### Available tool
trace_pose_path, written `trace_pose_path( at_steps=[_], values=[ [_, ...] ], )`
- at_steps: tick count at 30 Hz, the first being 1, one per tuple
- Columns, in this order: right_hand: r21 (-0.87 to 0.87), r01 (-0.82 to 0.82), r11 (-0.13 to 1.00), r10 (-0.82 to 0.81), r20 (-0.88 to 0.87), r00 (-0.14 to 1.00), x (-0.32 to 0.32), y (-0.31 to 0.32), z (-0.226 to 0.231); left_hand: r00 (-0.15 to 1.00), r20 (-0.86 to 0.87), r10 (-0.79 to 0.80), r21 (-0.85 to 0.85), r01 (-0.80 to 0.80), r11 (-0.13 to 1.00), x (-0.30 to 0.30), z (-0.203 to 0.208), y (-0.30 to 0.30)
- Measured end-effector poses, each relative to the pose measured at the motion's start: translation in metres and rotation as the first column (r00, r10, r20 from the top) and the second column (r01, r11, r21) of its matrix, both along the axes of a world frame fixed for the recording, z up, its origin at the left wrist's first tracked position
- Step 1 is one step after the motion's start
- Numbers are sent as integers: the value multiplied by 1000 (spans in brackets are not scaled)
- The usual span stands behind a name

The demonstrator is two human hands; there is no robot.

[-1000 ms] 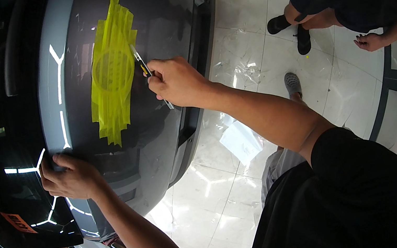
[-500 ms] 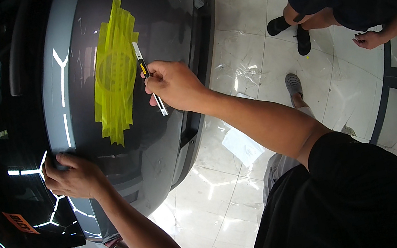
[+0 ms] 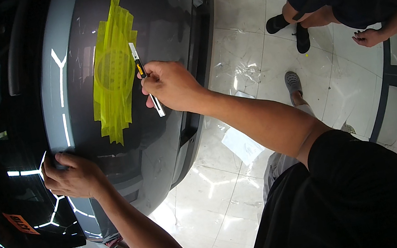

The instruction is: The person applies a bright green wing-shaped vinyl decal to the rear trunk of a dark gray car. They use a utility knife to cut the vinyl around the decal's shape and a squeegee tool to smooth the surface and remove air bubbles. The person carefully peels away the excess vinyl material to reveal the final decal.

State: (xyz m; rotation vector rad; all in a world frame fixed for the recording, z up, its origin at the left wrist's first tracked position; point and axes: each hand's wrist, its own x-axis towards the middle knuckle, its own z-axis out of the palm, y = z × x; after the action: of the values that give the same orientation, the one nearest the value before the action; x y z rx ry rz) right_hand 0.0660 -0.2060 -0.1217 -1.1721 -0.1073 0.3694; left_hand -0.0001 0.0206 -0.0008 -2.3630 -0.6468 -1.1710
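1. The slim cutter knife with a silver metal blade holder and a black-and-yellow body [image 3: 141,70] is at the right edge of the long strip-built patch of translucent yellow tape [image 3: 116,93]. Whether its tip touches the patch cannot be told.
2. The knife's long axis runs lengthwise along the patch's right side, at a slant to it: the blade end points toward the patch's upper end and leans in to its edge, while the silver tail slopes away to the right.
3. The bare right hand [image 3: 167,84], right of the patch, grasps the knife mid-body, thumb and fingers closed around it.
4. The bare left hand [image 3: 72,175], below and left of the patch, has bent fingers on the pale grey edge of the panel; how firmly they grip cannot be told.
5. The patch is creased, with overlapping strips and jagged ends; a round outline shows through it.
6. Beneath the patch, the dark grey car panel [image 3: 155,41] is smooth, curved and glossy.
7. Well right of the patch, a white rectangular sheet [image 3: 242,145] lies on shiny pale floor tiles [image 3: 238,2].
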Motion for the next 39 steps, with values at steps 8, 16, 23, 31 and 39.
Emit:
trace_pose_path(
  at_steps=[8,16,23,31,39],
  values=[
    [-221,117,968,-72,199,977,4,6,-10,1000,-7,-14,33,14,999,0,0,1],
    [-244,139,960,-77,245,966,-1,7,-8,1000,-7,5,29,-5,1000,0,1,-2],
    [-338,128,932,-33,271,962,-6,-1,-9,1000,-6,-8,26,8,1000,-1,1,-2],
    [-446,344,826,-26,579,815,2,-15,-31,1000,4,8,2,-8,1000,0,0,-6],
    [-441,332,834,-5,594,804,0,-12,-33,1000,-5,9,-1,-9,1000,0,2,-6]
  ],
)
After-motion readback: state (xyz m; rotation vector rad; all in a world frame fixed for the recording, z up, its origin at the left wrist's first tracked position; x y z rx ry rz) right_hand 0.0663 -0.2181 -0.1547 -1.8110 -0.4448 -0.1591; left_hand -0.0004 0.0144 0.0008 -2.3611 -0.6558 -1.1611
